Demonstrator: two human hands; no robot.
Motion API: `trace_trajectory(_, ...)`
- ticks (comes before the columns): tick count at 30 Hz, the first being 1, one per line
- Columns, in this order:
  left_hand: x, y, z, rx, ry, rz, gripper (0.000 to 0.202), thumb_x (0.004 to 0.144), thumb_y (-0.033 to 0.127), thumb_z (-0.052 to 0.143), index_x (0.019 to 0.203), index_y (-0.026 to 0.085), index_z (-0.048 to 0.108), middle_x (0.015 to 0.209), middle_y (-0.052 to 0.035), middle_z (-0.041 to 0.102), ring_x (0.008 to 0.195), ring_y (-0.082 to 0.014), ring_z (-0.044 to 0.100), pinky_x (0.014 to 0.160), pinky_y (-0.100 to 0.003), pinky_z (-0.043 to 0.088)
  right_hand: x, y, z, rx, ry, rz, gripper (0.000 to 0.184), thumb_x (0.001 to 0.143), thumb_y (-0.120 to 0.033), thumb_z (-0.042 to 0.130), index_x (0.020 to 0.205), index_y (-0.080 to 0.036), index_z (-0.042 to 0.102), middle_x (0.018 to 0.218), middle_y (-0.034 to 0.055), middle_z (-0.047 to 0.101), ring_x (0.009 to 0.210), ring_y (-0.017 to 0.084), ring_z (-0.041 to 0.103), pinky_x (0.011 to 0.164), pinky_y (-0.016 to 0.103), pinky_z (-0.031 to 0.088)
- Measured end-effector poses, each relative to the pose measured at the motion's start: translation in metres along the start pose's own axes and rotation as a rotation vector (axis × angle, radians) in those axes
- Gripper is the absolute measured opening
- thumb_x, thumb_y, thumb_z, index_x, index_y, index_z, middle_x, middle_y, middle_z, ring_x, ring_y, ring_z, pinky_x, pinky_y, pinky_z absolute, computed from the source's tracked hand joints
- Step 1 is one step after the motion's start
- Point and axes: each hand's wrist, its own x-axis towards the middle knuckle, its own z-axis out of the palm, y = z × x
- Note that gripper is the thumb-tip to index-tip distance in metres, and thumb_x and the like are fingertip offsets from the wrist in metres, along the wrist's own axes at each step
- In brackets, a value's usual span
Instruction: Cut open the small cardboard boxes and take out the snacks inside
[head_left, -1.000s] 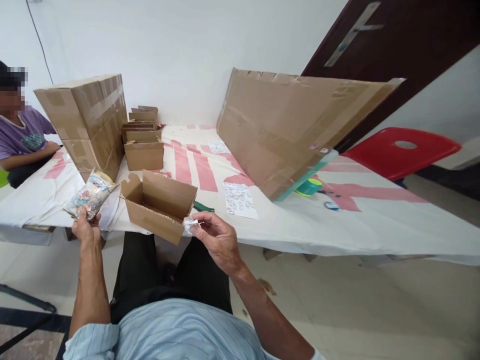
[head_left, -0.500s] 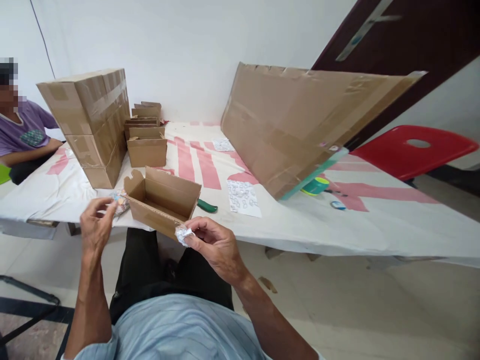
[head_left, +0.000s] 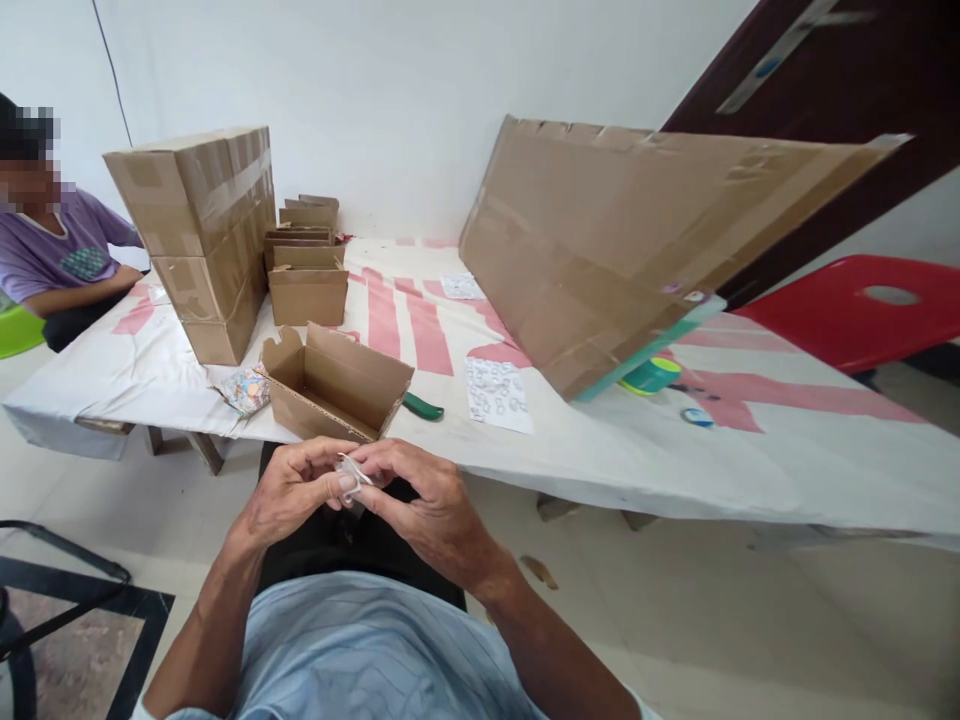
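Between my left hand and my right hand is a small crumpled piece of white paper, pinched by the fingers of both. The hands meet over my lap, just off the table's front edge. Right behind them stands an open, narrow cardboard box, its inside bare where it shows. A crumpled, colourfully printed bag lies against the box's left side. On the right of the box is a green-handled tool, partly hidden by it.
Taped boxes are stacked at the left, beside several open cartons. A large cardboard sheet leans at the right, near a tape roll. Printed paper lies on the cloth. A seated person is at far left; a red chair stands right.
My left hand has come away from near the printed bag to join my right hand on the white paper. My right hand has drawn slightly left. The view has shifted a little.
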Motion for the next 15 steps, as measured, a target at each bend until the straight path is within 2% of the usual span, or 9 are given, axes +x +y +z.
trace_trajectory(3, -0.001, -0.006, 0.003, -0.004, 0.086, 0.071, 0.044, 0.079, 0.044, 0.089, 0.112, 0.016, 0.083, 0.08, -0.0055, 0.078, 0.059, -0.0122, 0.065, 0.058, -0.024, 0.058, 0.0, 0.001, 0.003, -0.042, 0.032, -0.071, 0.007, 0.094, -0.017, 0.074, 0.09, -0.024, 0.072, 0.094, 0.0055, 0.081, 0.085, 0.019, 0.077, 0.079, 0.031, 0.064)
trace_trajectory(8, -0.003, -0.011, 0.01, 0.087, 0.188, 0.228, 0.029, 0.087, 0.039, 0.084, 0.104, 0.016, 0.086, 0.076, -0.0052, 0.078, 0.053, -0.0109, 0.064, 0.052, -0.022, 0.057, -0.007, 0.004, 0.01, -0.111, 0.067, -0.132, 0.007, 0.096, -0.017, 0.072, 0.1, -0.023, 0.072, 0.096, 0.0054, 0.081, 0.086, 0.018, 0.078, 0.076, 0.028, 0.065)
trace_trajectory(12, -0.005, -0.008, 0.012, 0.197, 0.295, 0.319, 0.018, 0.091, 0.033, 0.079, 0.097, 0.017, 0.084, 0.073, -0.0034, 0.076, 0.054, -0.0114, 0.066, 0.053, -0.02, 0.057, -0.014, 0.007, 0.017, -0.23, 0.181, -0.161, 0.013, 0.097, -0.016, 0.071, 0.108, -0.023, 0.073, 0.107, 0.0093, 0.082, 0.092, 0.021, 0.079, 0.079, 0.032, 0.066)
trace_trajectory(15, -0.007, -0.007, 0.01, 0.258, 0.356, 0.362, 0.013, 0.093, 0.029, 0.076, 0.093, 0.017, 0.082, 0.071, -0.0019, 0.075, 0.055, -0.0115, 0.067, 0.054, -0.019, 0.057, -0.015, 0.008, 0.02, -0.247, 0.2, -0.168, 0.012, 0.098, -0.013, 0.068, 0.103, -0.023, 0.073, 0.097, 0.0071, 0.081, 0.082, 0.019, 0.077, 0.074, 0.03, 0.063)
